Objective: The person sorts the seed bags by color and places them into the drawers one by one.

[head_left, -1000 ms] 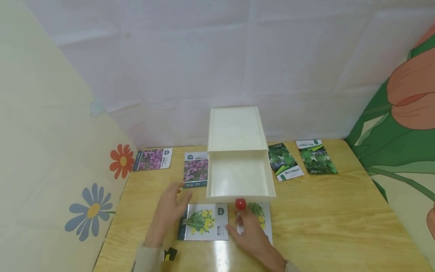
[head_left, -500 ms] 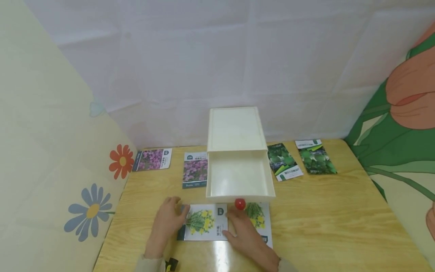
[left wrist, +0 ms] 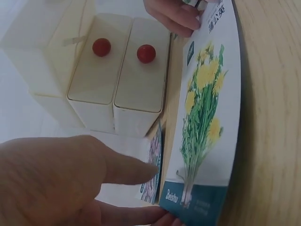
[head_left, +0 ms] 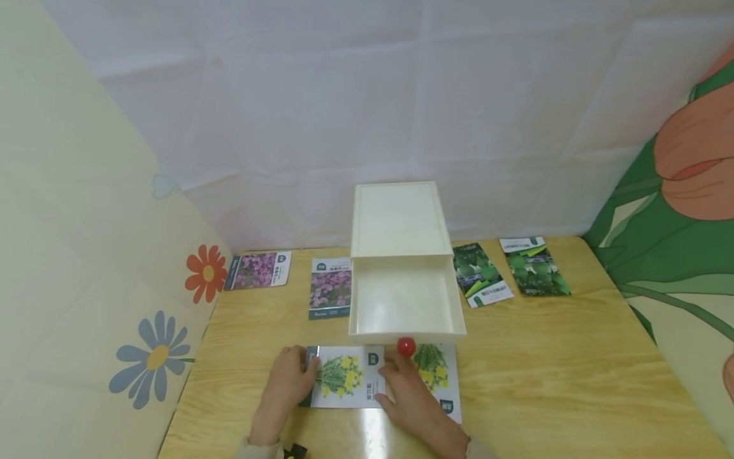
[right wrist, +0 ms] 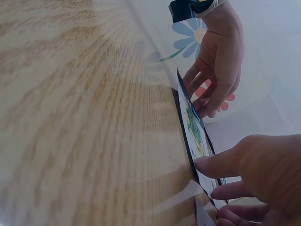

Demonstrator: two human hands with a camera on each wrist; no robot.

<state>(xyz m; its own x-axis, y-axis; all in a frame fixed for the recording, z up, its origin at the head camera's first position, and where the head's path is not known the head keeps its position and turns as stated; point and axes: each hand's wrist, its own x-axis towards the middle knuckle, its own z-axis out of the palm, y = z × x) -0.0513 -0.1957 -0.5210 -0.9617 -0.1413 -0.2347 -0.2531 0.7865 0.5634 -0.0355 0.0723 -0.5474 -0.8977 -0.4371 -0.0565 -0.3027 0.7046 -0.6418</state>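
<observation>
A white seed packet (head_left: 346, 377) with yellow flowers lies on the wooden table, its long side running left to right. My left hand (head_left: 288, 377) is at its dark left end, fingers touching the edge; in the left wrist view the thumb (left wrist: 131, 167) stands out straight. At the right end my right hand (head_left: 410, 395) touches the packet with relaxed fingers, the thumb (right wrist: 214, 163) resting on its edge. Partly under that hand is a second yellow-flower packet (head_left: 447, 382). Just behind stands a white drawer box (head_left: 401, 220) with an open drawer (head_left: 407, 299) and red knob (head_left: 406, 347).
Two purple-flower packets (head_left: 257, 269) lie left of the box; the nearer one (head_left: 329, 290) sits beside its wall. Two green packets (head_left: 483, 274) lie to its right. The left wrist view shows two drawer fronts (left wrist: 141, 80) with red knobs. Walls enclose the table.
My right hand has moved left from beneath the red knob to the front packet's right end. My left hand has come down to its left end. The drawer has stayed open.
</observation>
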